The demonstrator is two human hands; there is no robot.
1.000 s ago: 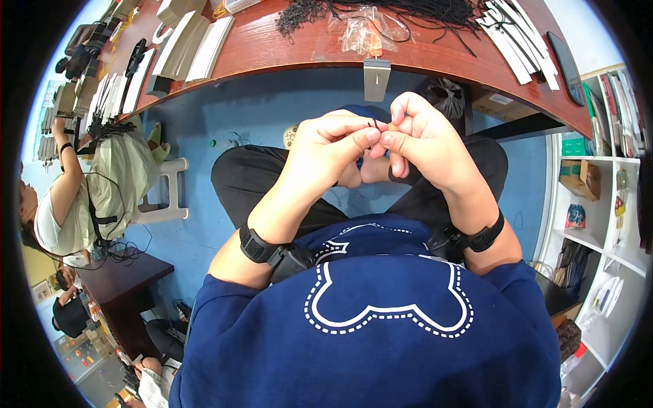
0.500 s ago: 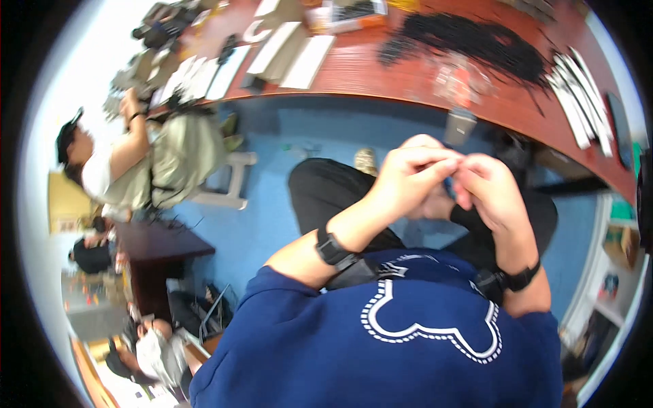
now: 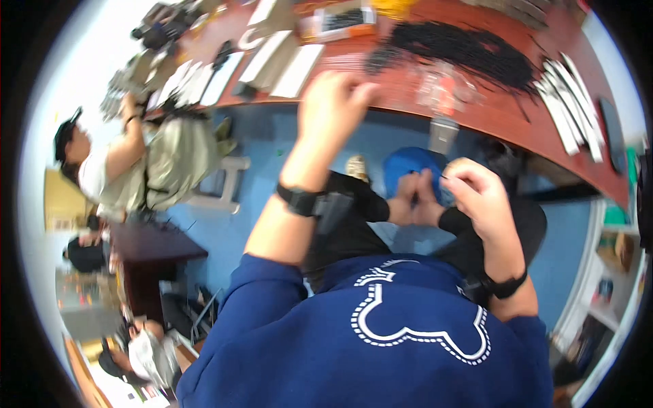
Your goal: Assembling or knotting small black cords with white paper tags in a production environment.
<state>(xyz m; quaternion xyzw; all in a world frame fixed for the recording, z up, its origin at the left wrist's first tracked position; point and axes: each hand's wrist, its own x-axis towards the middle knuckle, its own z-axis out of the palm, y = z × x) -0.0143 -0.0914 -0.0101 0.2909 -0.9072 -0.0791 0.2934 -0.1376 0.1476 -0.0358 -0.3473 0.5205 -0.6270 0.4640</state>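
My left hand (image 3: 333, 112) reaches over the near edge of the red-brown table (image 3: 401, 88), blurred by motion. Its thumb stands apart from the fingers, and nothing shows in it. Closest to it are a long white open carton (image 3: 297, 71) and a small dark clump (image 3: 382, 60). Above my lap, my right hand (image 3: 481, 197) is closed in a pinch. A tiny black piece (image 3: 445, 178) shows at its fingertips, too small to name. A heap of thin black cords (image 3: 469, 51) lies on the table beyond both hands.
Clear plastic bags with something orange (image 3: 445, 92) lie near the edge, above a grey holder (image 3: 443, 132). White strips (image 3: 568, 109) and a dark phone-like slab (image 3: 612, 132) are at the right. A box of black parts (image 3: 343, 20) stands behind. Another person (image 3: 119, 160) works at left.
My hands have come apart. The left has swung up and left to the table edge; the right stays over my lap with the tiny black piece at its fingertips.
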